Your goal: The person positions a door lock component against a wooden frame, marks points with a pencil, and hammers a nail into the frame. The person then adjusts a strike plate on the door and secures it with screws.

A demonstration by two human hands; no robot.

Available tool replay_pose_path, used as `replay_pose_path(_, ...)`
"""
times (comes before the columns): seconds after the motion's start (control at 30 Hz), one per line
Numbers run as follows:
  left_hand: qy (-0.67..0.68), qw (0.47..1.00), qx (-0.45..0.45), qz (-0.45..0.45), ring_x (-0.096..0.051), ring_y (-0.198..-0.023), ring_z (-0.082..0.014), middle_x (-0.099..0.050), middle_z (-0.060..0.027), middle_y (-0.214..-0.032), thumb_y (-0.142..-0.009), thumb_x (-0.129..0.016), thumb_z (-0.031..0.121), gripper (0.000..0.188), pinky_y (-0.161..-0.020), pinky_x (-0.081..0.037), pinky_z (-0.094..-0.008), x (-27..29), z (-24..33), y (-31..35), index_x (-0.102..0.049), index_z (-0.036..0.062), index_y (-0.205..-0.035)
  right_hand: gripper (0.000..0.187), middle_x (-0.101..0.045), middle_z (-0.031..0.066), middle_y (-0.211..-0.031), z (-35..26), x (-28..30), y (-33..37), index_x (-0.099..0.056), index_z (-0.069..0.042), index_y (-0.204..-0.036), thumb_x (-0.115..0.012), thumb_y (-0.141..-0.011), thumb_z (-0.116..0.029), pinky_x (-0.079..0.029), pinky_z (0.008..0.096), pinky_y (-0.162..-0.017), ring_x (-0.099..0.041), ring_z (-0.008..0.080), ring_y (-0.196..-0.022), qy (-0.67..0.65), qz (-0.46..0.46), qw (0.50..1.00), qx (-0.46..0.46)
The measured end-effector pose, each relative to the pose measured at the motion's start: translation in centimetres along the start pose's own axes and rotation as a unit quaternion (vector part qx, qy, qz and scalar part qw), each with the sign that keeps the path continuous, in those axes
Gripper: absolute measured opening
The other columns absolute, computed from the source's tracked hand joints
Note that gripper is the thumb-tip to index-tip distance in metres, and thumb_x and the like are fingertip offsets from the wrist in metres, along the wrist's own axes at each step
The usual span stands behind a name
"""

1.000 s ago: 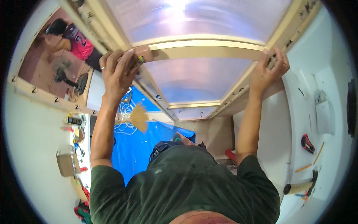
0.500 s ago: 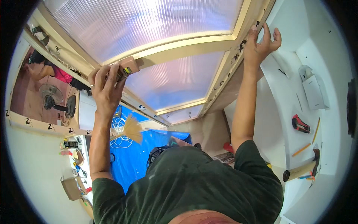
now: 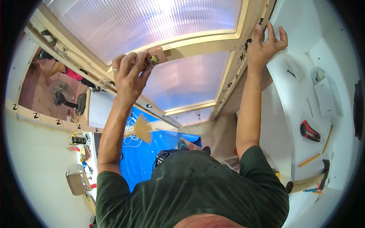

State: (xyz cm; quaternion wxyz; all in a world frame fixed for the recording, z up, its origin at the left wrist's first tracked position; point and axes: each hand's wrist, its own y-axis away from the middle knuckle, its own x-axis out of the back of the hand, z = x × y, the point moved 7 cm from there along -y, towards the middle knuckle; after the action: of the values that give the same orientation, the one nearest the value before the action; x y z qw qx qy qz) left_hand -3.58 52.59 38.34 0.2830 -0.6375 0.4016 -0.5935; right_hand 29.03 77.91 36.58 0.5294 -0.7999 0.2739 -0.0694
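Note:
A cream-painted wooden frame [image 3: 205,49] with ribbed translucent panels [image 3: 182,81] stands in front of me. My left hand [image 3: 129,76] grips a small pinkish-brown block [image 3: 161,54] with a yellow and dark patch, pressed against the frame's cross rail. Its underside and whatever lies beneath it are hidden. Over at the frame's right upright, my right hand [image 3: 264,47] rests its thumb and fingertips on the edge, with the outer fingers spread. Dark marks run along that upright.
On the white shelf at right lie a red box cutter [image 3: 310,131], pencils [image 3: 308,160] and a hammer [image 3: 308,183]. A straw brush [image 3: 140,129] and white cord are over a blue tarp [image 3: 137,167]. Through the left opening show a fan [image 3: 62,93] and another person [image 3: 57,70].
My left hand has slid the block rightward along the cross rail. The right hand keeps its place on the upright. The whole view has shifted slightly.

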Motion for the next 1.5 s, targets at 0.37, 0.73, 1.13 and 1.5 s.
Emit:
replay_pose_path(0.37,0.032,0.997,-0.058,0.038,-0.058,-0.099,-0.027,-0.065,-0.0043,-0.107,-0.072,-0.094,0.015,0.054,-0.087,-0.048,-0.041,-7.0,9.7,-6.2,-0.078,0.0133,-0.124,0.035,-0.036,0.0184,-0.155,-0.1,0.4,0.1,-0.077,-0.005,-0.125,-0.082,-0.093,-0.02,-0.034,0.0533,-0.116,-0.036,0.0393,-0.143,-0.041,-0.016,0.998,-0.051)
replay_pose_path(0.73,0.035,0.992,-0.119,0.035,-0.059,-0.103,-0.0263,-0.062,-0.0017,-0.108,-0.085,-0.078,0.028,0.041,-0.086,-0.046,-0.0428,-13.1,14.7,-8.5,-0.073,0.0169,-0.125,0.036,-0.042,0.0188,-0.147,0.2,1.1,-1.2,-0.08,-0.008,-0.121,-0.087,-0.089,-0.023,-0.034,0.0507,-0.117,-0.037,0.0386,-0.14,0.031,-0.042,0.999,0.009)
replay_pose_path(1.13,0.042,0.999,0.019,0.025,-0.062,-0.105,-0.031,-0.066,-0.0094,-0.113,-0.066,-0.093,0.012,0.068,-0.09,-0.05,-0.0445,2.8,-0.9,4.9,-0.073,0.0124,-0.131,0.037,-0.035,0.0206,-0.15,-0.4,1.3,-0.9,-0.076,-0.005,-0.128,-0.083,-0.095,-0.02,-0.051,0.0411,-0.109,-0.035,0.0354,-0.141,0.049,-0.081,0.995,0.01)
replay_pose_path(1.5,-0.035,0.999,0.038,0.009,-0.062,-0.103,-0.0313,-0.066,-0.0084,-0.112,-0.063,-0.093,0.007,0.069,-0.091,-0.049,-0.0445,5.2,-6.2,4.1,-0.075,0.014,-0.13,0.037,-0.033,0.0204,-0.15,-0.3,1.0,-0.8,-0.075,-0.003,-0.129,-0.082,-0.096,-0.02,-0.054,0.0407,-0.108,-0.034,0.0358,-0.143,0.086,-0.095,0.992,0.013)
